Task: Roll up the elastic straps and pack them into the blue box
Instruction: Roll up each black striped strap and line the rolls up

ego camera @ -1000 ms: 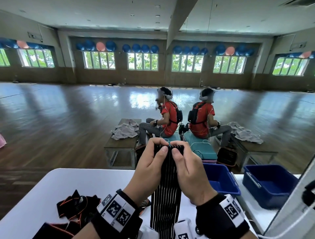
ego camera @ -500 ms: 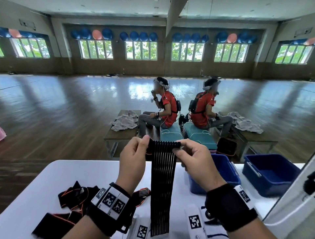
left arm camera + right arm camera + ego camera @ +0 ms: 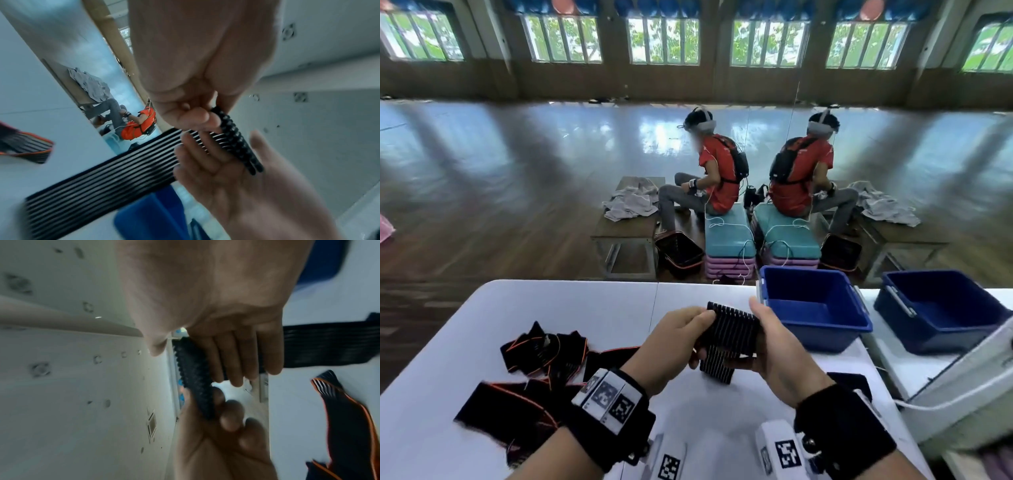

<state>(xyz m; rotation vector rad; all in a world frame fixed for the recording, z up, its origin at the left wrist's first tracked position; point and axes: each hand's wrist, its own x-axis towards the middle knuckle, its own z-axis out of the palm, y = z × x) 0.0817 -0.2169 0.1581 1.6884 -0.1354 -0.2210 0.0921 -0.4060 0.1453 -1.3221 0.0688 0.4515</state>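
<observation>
I hold a black ribbed elastic strap [image 3: 729,334] in both hands above the white table [image 3: 592,308]. My left hand [image 3: 700,337] pinches its left edge and my right hand [image 3: 753,334] grips the right edge. The upper end is folded over into a short thick layer [image 3: 236,139], and the striped tail [image 3: 98,177] hangs below. In the right wrist view the fingers [image 3: 236,356] wrap over the folded end [image 3: 195,379]. The blue box [image 3: 808,275] stands just right of my hands, with nothing visible inside.
A pile of black straps with orange edging [image 3: 541,349] lies on the table at my left. A second, darker blue box [image 3: 941,279] shows further right. A white slanted frame [image 3: 962,387] borders the table's right. People sit on benches beyond the table.
Both hands have come down from chest height to just over the table. The strap's top end, held stretched flat before, is now folded over, so less tail hangs.
</observation>
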